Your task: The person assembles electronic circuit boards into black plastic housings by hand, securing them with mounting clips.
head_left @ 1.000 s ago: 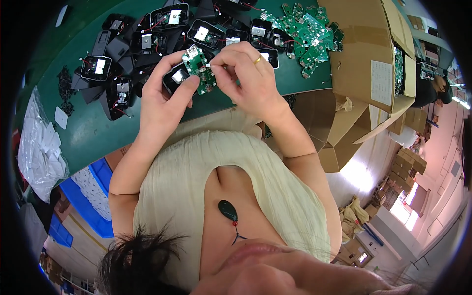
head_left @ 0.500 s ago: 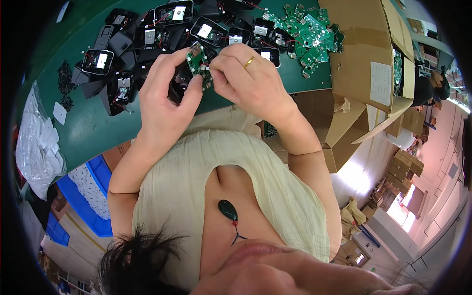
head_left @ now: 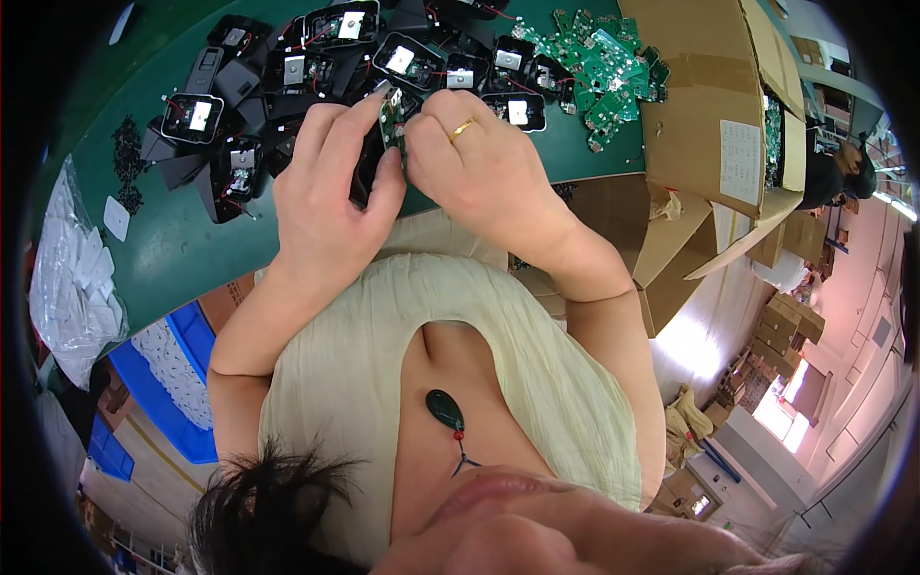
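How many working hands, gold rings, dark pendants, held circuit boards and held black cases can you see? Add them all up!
Left hand and right hand: 2
Held circuit board: 1
Held black case: 1
Gold ring: 1
Dark pendant: 1
Total: 6

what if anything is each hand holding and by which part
Left hand: green circuit board and black case, by the edges. Right hand: at the board's right side, its grip hidden.
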Demonstrator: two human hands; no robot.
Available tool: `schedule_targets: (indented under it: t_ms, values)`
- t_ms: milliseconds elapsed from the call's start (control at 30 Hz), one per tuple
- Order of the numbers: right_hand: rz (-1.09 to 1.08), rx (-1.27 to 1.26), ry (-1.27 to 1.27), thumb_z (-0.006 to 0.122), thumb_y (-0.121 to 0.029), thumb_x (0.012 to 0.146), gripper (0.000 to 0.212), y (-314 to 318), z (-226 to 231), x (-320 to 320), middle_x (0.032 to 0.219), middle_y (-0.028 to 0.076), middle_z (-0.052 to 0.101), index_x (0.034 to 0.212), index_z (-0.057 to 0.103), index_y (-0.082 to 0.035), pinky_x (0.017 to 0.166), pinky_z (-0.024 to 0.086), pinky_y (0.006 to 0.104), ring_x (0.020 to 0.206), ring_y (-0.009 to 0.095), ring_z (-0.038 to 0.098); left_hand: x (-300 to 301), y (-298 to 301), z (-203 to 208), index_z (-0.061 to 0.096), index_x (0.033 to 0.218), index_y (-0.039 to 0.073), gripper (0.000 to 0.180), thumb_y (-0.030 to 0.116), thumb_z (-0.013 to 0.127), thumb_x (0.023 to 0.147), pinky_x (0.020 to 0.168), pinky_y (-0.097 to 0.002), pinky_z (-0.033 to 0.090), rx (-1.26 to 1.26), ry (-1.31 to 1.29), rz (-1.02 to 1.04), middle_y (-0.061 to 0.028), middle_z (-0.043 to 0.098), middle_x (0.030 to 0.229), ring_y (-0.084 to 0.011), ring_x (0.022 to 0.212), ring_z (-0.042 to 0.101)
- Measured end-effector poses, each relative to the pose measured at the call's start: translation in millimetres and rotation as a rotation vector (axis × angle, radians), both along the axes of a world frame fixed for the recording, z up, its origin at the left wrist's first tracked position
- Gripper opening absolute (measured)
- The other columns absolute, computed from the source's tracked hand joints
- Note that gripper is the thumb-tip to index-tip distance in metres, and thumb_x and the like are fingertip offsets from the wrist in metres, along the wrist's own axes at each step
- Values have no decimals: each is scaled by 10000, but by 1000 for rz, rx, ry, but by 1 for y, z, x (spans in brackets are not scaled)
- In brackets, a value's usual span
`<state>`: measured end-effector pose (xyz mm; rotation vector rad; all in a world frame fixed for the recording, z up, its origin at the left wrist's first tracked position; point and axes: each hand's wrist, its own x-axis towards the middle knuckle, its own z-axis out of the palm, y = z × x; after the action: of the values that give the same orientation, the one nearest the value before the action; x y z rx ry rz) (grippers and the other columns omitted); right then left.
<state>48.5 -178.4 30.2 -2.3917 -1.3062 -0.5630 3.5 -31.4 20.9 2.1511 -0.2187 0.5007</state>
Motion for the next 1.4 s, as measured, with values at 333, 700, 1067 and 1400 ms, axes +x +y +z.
schedule_targets:
  t_ms: [333,700,1067,1400]
  values:
    - [12,54,156,652,-29,609,297,5,-10,2,844,106,504,869,509,-5,560,476,289,751,241,546,2,6,-18,526,1046,21,321,11,586,730,480,-248,402,-246,93,-10,-56,523,859,-129,584,511]
    - [228,229,404,719,-248,600,594,-6,-7,26,1171,33,525,1149,523,-130,826,415,361,1021,252,500,-8,16,-8,361,1265,-4,414,188,459,911,720,-241,442,-1149,646,-169,-64,532,1068,-93,901,517]
    - [235,309,344,671,-379,629,578,4,2,0,1104,52,532,1105,521,-88,839,373,386,995,252,496,2,29,-13,458,1155,-3,285,116,458,896,749,-267,487,-1389,982,-314,-41,553,953,-97,849,553]
    - [134,317,167,649,-372,626,430,5,0,-6,1107,73,520,945,559,-98,849,397,409,981,259,497,4,19,-10,495,1083,4,228,53,479,861,733,-258,486,-1517,802,-316,-52,567,946,-111,860,567]
